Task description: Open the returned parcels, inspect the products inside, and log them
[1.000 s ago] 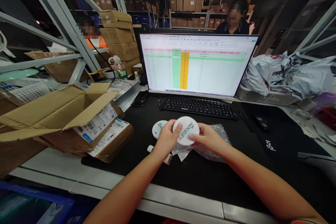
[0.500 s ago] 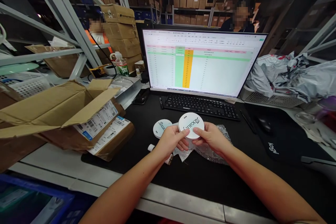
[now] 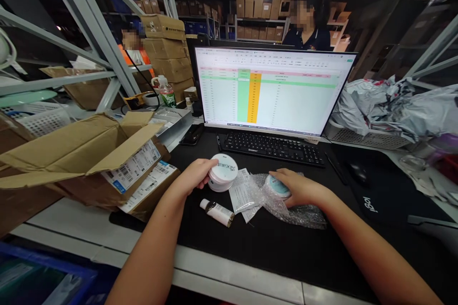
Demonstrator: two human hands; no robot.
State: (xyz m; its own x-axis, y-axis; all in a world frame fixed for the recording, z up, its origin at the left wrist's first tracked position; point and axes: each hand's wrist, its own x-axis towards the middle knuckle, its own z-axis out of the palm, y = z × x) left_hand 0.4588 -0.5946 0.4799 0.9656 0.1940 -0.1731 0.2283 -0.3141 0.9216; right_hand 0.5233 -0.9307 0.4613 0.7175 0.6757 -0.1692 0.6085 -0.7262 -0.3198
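My left hand (image 3: 198, 174) grips a round white jar (image 3: 223, 167) by its left edge, thumb on the printed lid. A second round jar (image 3: 220, 187) lies directly beneath it; whether the two touch I cannot tell. On the right, my right hand (image 3: 299, 188) curls round another jar with a pale blue top (image 3: 277, 187), which sits among clear bubble wrap (image 3: 298, 215). Between the hands lies a printed paper slip (image 3: 242, 190), partly under the wrap. A small white bottle with a dark band (image 3: 218, 212) rests on its side in front of the jars.
An open cardboard box (image 3: 82, 152) stands at left. Behind are a keyboard (image 3: 274, 147) and a monitor (image 3: 222, 90) showing a spreadsheet. A mouse (image 3: 357, 172) and a basket of plastic bags (image 3: 368, 133) are at right. Two people are in the background.
My hands have moved apart. The left has carried the white jar leftward over the other jar, while the right has let go of it and taken hold of the jar in the bubble wrap.
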